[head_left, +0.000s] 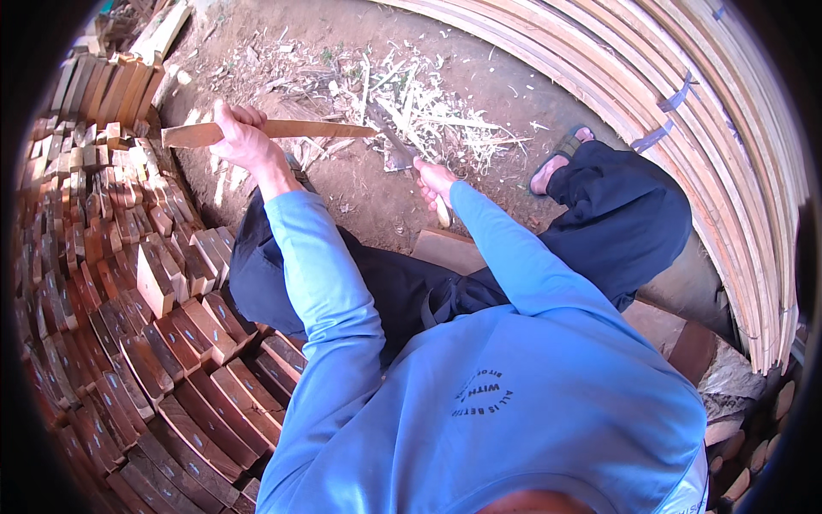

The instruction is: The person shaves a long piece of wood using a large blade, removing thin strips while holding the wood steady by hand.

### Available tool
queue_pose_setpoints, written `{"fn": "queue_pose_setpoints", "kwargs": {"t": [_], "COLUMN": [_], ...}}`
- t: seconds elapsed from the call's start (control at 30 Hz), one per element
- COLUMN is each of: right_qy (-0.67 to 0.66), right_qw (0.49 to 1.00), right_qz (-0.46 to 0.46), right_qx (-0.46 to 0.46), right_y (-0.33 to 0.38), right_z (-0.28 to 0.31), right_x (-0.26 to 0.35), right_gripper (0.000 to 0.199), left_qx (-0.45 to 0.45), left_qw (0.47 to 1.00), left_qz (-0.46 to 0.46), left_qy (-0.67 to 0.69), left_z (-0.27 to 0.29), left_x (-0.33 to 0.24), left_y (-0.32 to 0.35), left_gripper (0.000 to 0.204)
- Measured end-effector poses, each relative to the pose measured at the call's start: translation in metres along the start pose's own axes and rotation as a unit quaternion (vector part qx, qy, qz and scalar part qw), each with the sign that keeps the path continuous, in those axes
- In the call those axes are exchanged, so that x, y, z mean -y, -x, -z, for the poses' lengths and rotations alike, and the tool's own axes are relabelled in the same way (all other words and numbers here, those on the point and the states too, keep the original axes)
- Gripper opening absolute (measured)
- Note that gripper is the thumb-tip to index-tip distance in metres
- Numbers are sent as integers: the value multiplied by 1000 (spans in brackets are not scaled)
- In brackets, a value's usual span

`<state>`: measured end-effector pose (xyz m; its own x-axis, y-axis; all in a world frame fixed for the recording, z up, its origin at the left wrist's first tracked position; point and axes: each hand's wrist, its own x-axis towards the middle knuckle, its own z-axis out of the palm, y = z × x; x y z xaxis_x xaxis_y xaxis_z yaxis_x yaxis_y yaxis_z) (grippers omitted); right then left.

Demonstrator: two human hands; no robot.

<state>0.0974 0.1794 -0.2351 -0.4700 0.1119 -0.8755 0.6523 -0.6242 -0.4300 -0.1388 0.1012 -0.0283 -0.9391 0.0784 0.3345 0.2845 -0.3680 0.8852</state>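
My left hand is closed around a flat strip of wood, which lies roughly level across the view and narrows toward its right end. In my right hand is a machete, gripped by its handle, whose pale end shows below the fist. Its dark blade slants up and to the left, close to the right tip of the strip. Whether blade and wood touch I cannot tell. Below them on the dirt lies a scatter of pale wood shavings.
Stacked wooden blocks fill the left side, close to my left leg. Long bent planks, tied with strips, curve along the right. My sandalled foot rests on the dirt floor. A flat block lies between my legs.
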Motion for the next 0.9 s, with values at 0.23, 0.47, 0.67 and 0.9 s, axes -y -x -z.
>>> {"fn": "queue_pose_setpoints", "kwargs": {"t": [0.23, 0.47, 0.67, 0.9], "right_qy": [-111, -131, -3, -11], "right_qw": [993, 990, 996, 999], "right_qz": [34, 41, 60, 51], "right_qx": [8, 20, -61, -4], "right_y": [4, 13, 1, 7], "right_z": [-14, 0, -23, -10], "right_x": [-6, 26, -3, 21], "right_gripper": [52, 53, 61, 60], "left_qx": [30, 19, 23, 13], "left_qw": [999, 1000, 1000, 1000], "left_qz": [-19, -18, -6, -12], "left_qy": [7, 10, 13, -4], "left_z": [0, -2, -5, 1], "left_x": [4, 1, 0, 4], "left_y": [0, -1, -1, -2], "left_gripper": [39, 45, 44, 37]}}
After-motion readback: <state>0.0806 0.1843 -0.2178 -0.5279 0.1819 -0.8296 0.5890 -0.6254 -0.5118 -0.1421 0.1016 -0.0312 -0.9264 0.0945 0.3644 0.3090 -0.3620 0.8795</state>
